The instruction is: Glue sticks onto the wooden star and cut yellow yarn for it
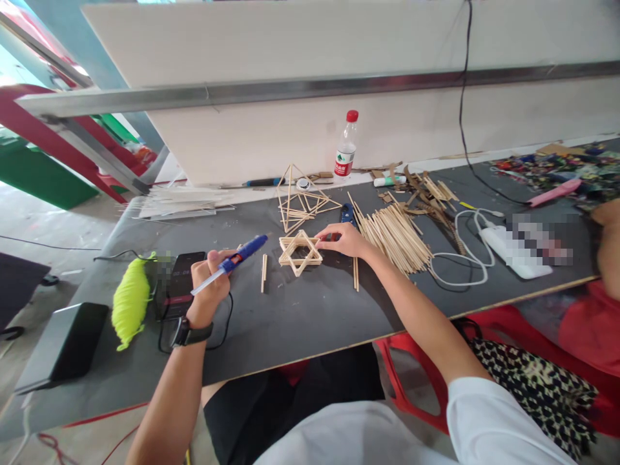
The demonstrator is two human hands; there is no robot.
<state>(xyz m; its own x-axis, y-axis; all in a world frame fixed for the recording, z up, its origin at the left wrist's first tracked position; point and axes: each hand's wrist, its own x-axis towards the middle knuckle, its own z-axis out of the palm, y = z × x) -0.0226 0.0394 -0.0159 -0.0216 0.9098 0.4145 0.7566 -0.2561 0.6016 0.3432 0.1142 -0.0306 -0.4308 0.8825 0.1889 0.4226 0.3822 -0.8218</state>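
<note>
Head view: the left fingers (212, 258) are seen closed around a blue glue gun (236, 258), which is held tilted with its nozzle aimed toward the middle of the desk (290, 323), a glue stick projecting from its rear end; this grip appears to be kept so that the tip can be brought to a joint. The left hand (208, 290) is raised just above the desk, a dark watch (186, 334) being worn at the wrist. The right fingers (323, 235) are spread, not clenched, their tips laid on the right edge of a stick star (299, 252), seemingly to pin it flat. The star lies on the desk between the two hands, with the right hand (343, 240) resting beside it. A loose stick (264, 272) is seen just left of the star, and a bundle of sticks (394, 237) lies just beyond the right hand, within easy reach. A larger stick frame (300, 201) stands behind the star. Farther back, a bottle (345, 147) is stood upright against the wall. Yellow yarn (130, 302) lies near the left edge, beside a phone (180, 278).
</note>
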